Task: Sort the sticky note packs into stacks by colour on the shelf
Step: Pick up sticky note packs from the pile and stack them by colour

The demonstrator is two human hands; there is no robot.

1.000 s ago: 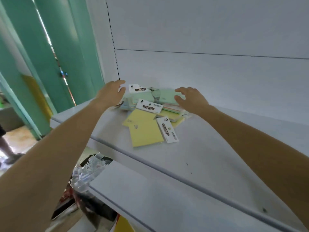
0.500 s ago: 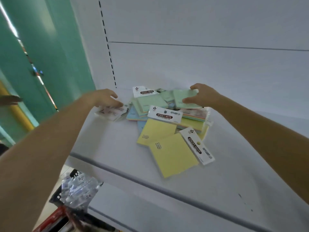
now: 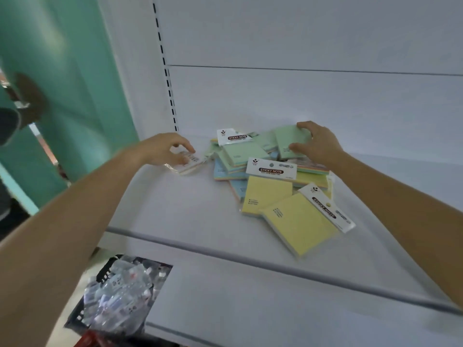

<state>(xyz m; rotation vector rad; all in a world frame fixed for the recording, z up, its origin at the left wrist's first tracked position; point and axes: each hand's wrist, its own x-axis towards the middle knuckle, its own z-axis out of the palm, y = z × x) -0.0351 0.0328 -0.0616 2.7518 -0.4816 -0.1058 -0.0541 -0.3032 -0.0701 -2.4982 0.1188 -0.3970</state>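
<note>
Left hand (image 3: 162, 149) pinched a pale pack (image 3: 188, 163) just left of the pile (image 3: 240, 169); right hand (image 3: 319, 145) gripped a green pack (image 3: 288, 141) atop it, at shelf (image 3: 190, 209) back; yellow packs (image 3: 298, 221) lay nearest

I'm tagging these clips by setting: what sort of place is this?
Probably a shop, perhaps a stationery aisle. A white display shelf hangs off a slotted upright, sticky note packs with retail header cards lie heaped on it, and a basket of wrapped goods sits below.
</note>
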